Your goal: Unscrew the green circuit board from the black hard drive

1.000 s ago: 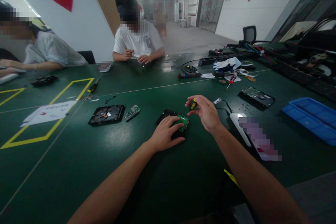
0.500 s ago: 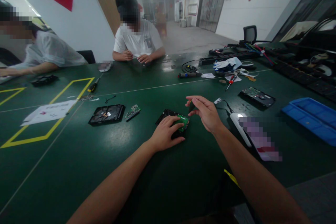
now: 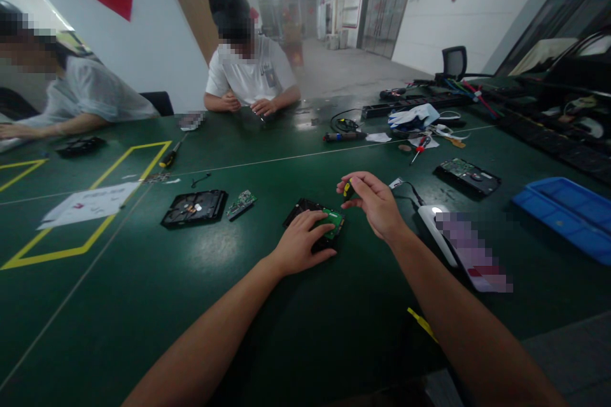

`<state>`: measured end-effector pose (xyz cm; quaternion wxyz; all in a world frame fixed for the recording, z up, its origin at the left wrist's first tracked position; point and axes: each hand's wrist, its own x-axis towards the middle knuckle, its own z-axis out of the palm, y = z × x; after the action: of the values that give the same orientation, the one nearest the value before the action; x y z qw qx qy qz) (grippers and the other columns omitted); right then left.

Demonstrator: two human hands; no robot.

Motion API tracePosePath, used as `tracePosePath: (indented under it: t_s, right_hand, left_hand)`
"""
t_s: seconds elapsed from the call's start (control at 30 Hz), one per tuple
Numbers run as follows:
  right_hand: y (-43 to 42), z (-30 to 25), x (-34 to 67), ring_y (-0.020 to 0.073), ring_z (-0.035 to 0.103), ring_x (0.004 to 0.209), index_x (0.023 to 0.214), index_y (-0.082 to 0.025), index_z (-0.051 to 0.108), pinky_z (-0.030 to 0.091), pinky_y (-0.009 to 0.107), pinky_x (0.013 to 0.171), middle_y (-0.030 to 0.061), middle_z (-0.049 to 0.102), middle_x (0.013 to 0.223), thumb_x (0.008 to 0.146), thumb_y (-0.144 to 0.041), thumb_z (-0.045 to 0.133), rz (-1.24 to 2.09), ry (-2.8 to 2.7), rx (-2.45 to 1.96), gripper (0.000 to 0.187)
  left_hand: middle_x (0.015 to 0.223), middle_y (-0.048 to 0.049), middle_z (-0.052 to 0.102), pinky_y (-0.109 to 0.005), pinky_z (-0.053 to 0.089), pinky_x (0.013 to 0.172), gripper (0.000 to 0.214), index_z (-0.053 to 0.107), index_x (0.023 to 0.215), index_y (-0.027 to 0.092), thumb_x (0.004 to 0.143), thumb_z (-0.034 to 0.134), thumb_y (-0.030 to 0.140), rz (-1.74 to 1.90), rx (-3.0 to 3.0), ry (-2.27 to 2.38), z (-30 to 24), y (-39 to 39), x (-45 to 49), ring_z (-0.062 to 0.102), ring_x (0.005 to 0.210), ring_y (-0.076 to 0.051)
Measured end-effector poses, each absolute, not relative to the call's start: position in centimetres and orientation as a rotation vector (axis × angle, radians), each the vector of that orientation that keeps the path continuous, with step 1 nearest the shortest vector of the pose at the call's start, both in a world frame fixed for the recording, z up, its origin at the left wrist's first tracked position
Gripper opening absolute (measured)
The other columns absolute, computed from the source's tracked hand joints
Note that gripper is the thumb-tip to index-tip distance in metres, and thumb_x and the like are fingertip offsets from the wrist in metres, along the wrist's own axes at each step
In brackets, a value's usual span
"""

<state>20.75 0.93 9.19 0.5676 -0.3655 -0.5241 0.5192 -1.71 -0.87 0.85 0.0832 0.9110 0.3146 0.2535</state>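
Observation:
A black hard drive with a green circuit board [image 3: 336, 219] lies on the green table in front of me. My left hand [image 3: 305, 243] rests across it from the left, fingers spread over the board and thumb at the near edge; part of the drive is hidden under it. Just right of the drive, my right hand [image 3: 375, 203] is raised with the fingers closed around a yellow-and-black screwdriver [image 3: 348, 189]. Only its short handle shows; I cannot make out the shaft.
Left of the drive are a loose circuit board [image 3: 242, 205] and an opened hard drive [image 3: 193, 208]. Another hard drive [image 3: 466, 178], a phone [image 3: 470, 248] on a white device and a blue tray [image 3: 563, 216] stand on the right. Two people sit across the table.
The screwdriver handle has turned in my right hand, so its yellow part now shows. My left hand and the hard drive have stayed in place.

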Motion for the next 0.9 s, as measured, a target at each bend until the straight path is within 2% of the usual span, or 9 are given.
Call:
tracePosePath:
  t_s: [0.17,0.3,0.47,0.6,0.73,0.9]
  right_hand:
    - [0.75,9.02,20.23,0.0178,0.065,0.088,0.096,-0.024,0.067,0.06,0.029,0.066,0.0027,0.07,0.094,0.087,-0.044,0.078,1.201,-1.219,-0.877,0.024]
    - [0.77,8.89,20.05,0.0178,0.064,0.089,0.095,-0.024,0.068,0.061,0.029,0.065,0.002,0.067,0.093,0.086,-0.042,0.08,1.22,-1.193,-0.849,0.024]
    - [0.73,9.02,20.33,0.0195,0.064,0.094,0.099,-0.026,0.074,0.062,0.032,0.069,0.0036,0.068,0.097,0.091,-0.042,0.074,1.264,-1.194,-0.814,0.019]
    - [0.66,9.2,20.65,0.0221,0.065,0.099,0.105,-0.024,0.076,0.06,0.029,0.063,0.0068,0.07,0.102,0.095,-0.042,0.065,1.3,-1.21,-0.814,0.023]
    - [0.72,9.16,20.72,0.023,0.067,0.099,0.107,-0.025,0.072,0.06,0.031,0.064,0.0068,0.072,0.103,0.096,-0.04,0.062,1.283,-1.148,-0.806,0.021]
    - [0.76,8.94,20.47,0.0215,0.069,0.094,0.101,-0.025,0.065,0.06,0.032,0.065,0.005,0.071,0.102,0.096,-0.04,0.063,1.248,-1.1,-0.82,0.015]
  left_hand:
    - [0.146,-0.0134,0.055,-0.058,0.042,0.117,0.058,0.058,0.14,0.027,0.091,0.07,0.056,0.758,2.715,0.944,0.83,-0.83,-1.66,0.052,0.137,-0.034]
    - [0.146,-0.0128,0.055,-0.059,0.042,0.117,0.058,0.058,0.14,0.028,0.091,0.071,0.055,0.759,2.71,0.948,0.69,-0.8,-1.68,0.052,0.138,-0.034]
    - [0.146,-0.0138,0.054,-0.058,0.042,0.117,0.057,0.059,0.139,0.026,0.092,0.069,0.056,0.758,2.722,0.945,0.75,-0.85,-1.64,0.052,0.138,-0.034]
    - [0.146,-0.0136,0.055,-0.058,0.042,0.117,0.057,0.059,0.14,0.025,0.092,0.069,0.056,0.763,2.717,0.939,0.73,-0.85,-1.67,0.052,0.137,-0.033]
    - [0.145,-0.0135,0.055,-0.059,0.042,0.116,0.058,0.058,0.141,0.026,0.091,0.07,0.055,0.773,2.713,0.938,0.56,-0.78,-1.79,0.052,0.137,-0.034]
    - [0.146,-0.0131,0.055,-0.06,0.042,0.116,0.058,0.058,0.141,0.027,0.091,0.07,0.054,0.777,2.711,0.932,0.4,-0.73,-1.84,0.052,0.137,-0.034]
